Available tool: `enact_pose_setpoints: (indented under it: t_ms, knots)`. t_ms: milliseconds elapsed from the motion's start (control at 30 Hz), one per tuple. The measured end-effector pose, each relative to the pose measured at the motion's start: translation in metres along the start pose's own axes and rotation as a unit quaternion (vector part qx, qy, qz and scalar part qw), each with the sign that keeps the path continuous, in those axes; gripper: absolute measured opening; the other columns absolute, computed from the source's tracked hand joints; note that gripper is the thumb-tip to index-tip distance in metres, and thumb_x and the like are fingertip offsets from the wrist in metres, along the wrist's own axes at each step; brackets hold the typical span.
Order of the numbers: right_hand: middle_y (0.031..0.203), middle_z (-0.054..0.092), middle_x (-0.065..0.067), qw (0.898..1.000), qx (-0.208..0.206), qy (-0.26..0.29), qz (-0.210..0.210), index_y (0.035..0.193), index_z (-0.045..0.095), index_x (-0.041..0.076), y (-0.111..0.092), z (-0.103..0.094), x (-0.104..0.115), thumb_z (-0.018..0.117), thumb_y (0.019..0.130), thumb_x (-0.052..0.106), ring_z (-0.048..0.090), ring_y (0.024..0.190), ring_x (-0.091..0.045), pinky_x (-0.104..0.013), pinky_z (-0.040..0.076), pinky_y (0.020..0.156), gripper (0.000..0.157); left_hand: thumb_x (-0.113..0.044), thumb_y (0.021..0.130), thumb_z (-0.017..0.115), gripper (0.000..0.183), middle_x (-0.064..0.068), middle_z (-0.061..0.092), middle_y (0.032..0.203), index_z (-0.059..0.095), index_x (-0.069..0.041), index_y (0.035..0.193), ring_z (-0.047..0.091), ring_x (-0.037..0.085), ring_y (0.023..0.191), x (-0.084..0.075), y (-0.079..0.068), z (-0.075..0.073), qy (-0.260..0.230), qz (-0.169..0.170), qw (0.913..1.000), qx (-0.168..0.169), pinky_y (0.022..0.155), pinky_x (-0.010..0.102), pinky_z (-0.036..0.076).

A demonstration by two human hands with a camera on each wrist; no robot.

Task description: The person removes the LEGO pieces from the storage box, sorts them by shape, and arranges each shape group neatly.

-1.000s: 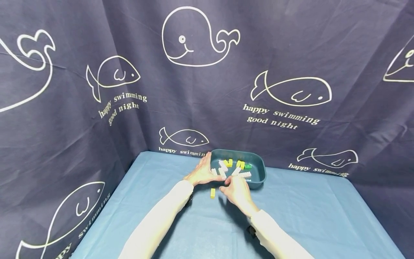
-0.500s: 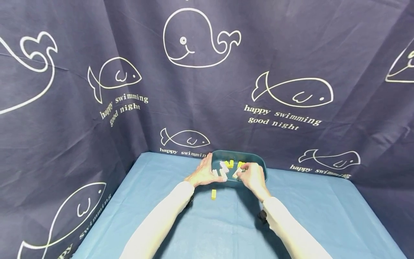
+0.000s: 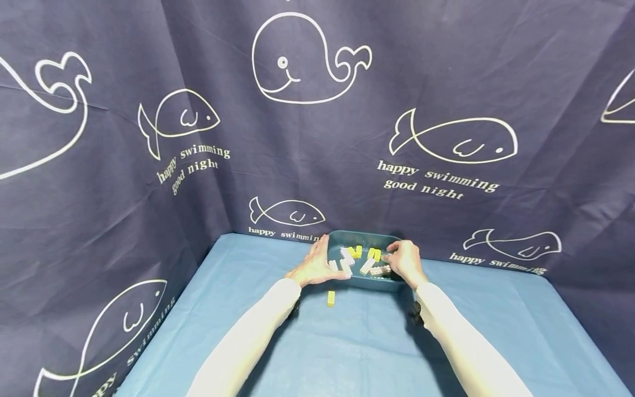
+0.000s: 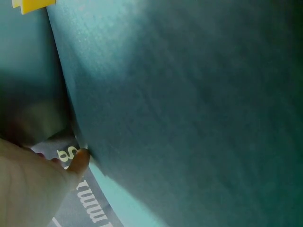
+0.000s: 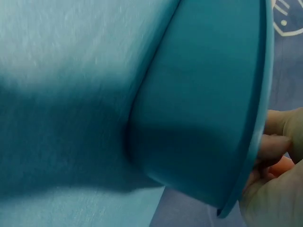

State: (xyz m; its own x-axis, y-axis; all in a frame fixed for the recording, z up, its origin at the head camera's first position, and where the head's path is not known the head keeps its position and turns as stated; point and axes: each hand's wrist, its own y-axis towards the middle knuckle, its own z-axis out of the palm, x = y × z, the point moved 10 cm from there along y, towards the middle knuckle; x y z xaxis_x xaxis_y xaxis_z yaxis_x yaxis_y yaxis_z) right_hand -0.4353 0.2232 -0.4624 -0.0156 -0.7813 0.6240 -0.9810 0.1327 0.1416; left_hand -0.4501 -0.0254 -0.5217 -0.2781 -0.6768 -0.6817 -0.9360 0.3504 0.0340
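Observation:
A teal plastic tub (image 3: pixel 364 282) stands at the back of the table, with white toy bricks (image 3: pixel 368 266) and yellow bricks (image 3: pixel 374 254) inside. My left hand (image 3: pixel 312 266) grips the tub's left end, its thumb along the front side. At the right end, my right hand (image 3: pixel 407 262) reaches over the rim with curled fingers inside the tub. Those fingertips cover the bricks beneath them, so whether they pinch one is hidden. The right wrist view shows the tub's outer wall (image 5: pixel 203 94) with the curled fingers beyond its rim. One yellow brick (image 3: pixel 331 298) lies on the table in front.
A light blue cloth (image 3: pixel 347 342) covers the table. Dark blue curtains (image 3: pixel 337 154) printed with whales and fish hang close behind the tub and along the left side.
My right hand has moved rightward from the tub's front edge, across the bricks, to its right end. The left hand stays on the tub. The yellow brick in front still lies there.

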Motion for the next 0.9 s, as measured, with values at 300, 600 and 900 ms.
enact_pose_setpoints:
  t_ms: [300,600,900]
  knots:
    - [0.117,0.077,-0.029,1.0,0.029,-0.003,0.009,0.112,0.079,-0.007,0.015,0.006,-0.011,0.084,0.091,0.01,0.071,0.111,-0.045,-0.057,0.057,0.104,0.027,-0.062,0.075,0.091,0.14,0.009,0.015,0.186,0.009,-0.012,0.177,0.013,0.032,0.173,-0.001,-0.001,-0.001,-0.006,-0.002,1.0,0.003,0.137,0.06,0.023]
    - [0.128,0.07,-0.038,0.993,0.108,0.014,0.041,0.123,0.071,-0.013,0.029,0.022,-0.02,0.075,0.093,-0.005,0.081,0.09,-0.035,-0.031,0.067,0.067,0.031,-0.06,0.076,0.091,0.139,0.009,0.012,0.186,0.008,-0.012,0.177,0.012,0.032,0.173,-0.005,-0.005,-0.002,-0.009,-0.005,0.9999,0.005,0.138,0.06,0.022]
    - [0.128,0.074,-0.029,0.984,0.154,-0.092,0.022,0.124,0.074,-0.006,0.076,0.065,-0.063,0.072,0.087,-0.001,0.078,0.089,-0.032,-0.043,0.067,0.083,0.038,-0.061,0.076,0.091,0.139,0.009,0.013,0.186,0.009,-0.013,0.177,0.01,0.032,0.173,-0.002,-0.003,-0.002,-0.009,-0.004,0.9999,0.003,0.138,0.06,0.02]
